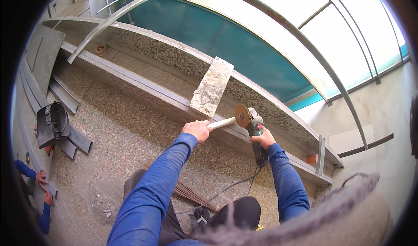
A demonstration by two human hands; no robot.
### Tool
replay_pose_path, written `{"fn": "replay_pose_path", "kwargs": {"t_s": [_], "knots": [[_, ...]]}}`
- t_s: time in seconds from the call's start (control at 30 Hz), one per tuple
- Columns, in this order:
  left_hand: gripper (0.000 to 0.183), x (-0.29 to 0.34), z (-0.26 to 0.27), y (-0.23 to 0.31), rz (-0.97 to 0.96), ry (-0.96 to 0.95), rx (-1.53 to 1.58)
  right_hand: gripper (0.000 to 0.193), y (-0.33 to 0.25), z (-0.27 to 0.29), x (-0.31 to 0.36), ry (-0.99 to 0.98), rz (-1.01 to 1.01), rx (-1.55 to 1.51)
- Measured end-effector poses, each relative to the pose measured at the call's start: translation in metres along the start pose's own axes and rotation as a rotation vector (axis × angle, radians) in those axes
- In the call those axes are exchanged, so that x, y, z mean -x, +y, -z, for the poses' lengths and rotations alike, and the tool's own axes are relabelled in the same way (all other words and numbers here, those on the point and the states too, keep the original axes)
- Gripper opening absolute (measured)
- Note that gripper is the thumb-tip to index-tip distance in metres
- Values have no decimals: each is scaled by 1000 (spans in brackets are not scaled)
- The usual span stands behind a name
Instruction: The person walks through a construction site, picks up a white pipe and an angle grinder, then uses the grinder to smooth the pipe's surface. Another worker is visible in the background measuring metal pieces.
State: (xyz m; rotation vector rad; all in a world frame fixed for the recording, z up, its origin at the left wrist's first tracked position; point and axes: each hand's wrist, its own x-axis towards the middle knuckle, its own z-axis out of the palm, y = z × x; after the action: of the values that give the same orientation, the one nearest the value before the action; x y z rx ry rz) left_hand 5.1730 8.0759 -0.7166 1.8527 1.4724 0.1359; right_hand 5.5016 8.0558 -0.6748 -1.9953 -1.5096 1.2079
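Altogether, one pink-grey speckled stone floor (122, 120) spreads around my knees, and beyond it one band of teal panelling (209, 33) stands behind one long stone-walled trough (152, 48). One long grey metal channel (101, 31) lies slantwise across the trough's left end, and one rough, whitish, oblong slab (212, 86) bridges it near the middle. One bundle of thin brown rods (193, 195) lies on the floor below my arms. To my left sits one black welding mask (53, 124), with two short grey channel pieces (80, 140) just beside it. My right hand (263, 138) is wrapped around the body of one green-and-black angle grinder (256, 127) with a red switch, held up over the trough's near edge, right of the slab; one dark cord (235, 184) trails from it. My left hand (198, 130) is closed on one off-white tube (223, 123), whose far end meets the grinder's one round brown disc (242, 115); whether they touch I cannot tell. Two orange-brown cylinders (101, 50) sit in the trough, one near each end. At far left, a co-worker's two hands (40, 177) rest on one grey metal rail (52, 189).
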Motion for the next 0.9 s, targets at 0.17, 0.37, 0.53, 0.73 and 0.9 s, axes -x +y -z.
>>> {"fn": "replay_pose_path", "kwargs": {"t_s": [0.17,0.37,0.53,0.73,0.9], "knots": [[40,-3,2,-2,7,-19,19,60,4,1,0,-18,-13,-13],[42,-5,2,-3,5,-43,24,61,6,-1,-5,-12,7,-20],[46,-6,4,-2,27,-82,70,62,1,1,0,-3,-48,12],[52,-1,1,1,17,-136,49,58,4,-2,5,0,-3,-20],[52,-1,-3,-3,-34,-121,91,57,12,-2,10,66,12,-142]]}}
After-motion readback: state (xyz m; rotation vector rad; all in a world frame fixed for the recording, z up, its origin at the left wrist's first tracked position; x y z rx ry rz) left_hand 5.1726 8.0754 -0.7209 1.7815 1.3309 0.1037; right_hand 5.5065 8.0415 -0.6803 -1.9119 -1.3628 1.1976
